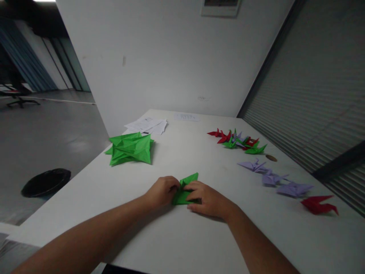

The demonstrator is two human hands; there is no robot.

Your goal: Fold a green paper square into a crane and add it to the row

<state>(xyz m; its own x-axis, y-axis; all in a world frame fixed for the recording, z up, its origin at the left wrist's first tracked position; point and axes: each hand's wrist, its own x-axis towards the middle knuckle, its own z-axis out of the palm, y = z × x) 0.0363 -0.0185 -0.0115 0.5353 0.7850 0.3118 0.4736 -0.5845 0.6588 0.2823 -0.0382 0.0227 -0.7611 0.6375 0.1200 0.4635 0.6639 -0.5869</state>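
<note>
White table (182,239) with folded papers (131,149)

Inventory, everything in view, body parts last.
folded paper: 1, green, centre
paper pile: 1, green, left
printed sheets: several, white, back left
paper strip: 1, white, back
mixed cranes: several, red/green/lilac, back right
lilac cranes: 3, lilac, right
red crane: 1, red, front right
disc: 1, brown, right
table: 1, white, centre
bin: 1, black, floor left
chair: 1, dark, left
wall: 1, white, back
blind: 1, grey, right
curtain: 1, blue, left
left hand, right hand: 2, bare, on folded paper
</note>
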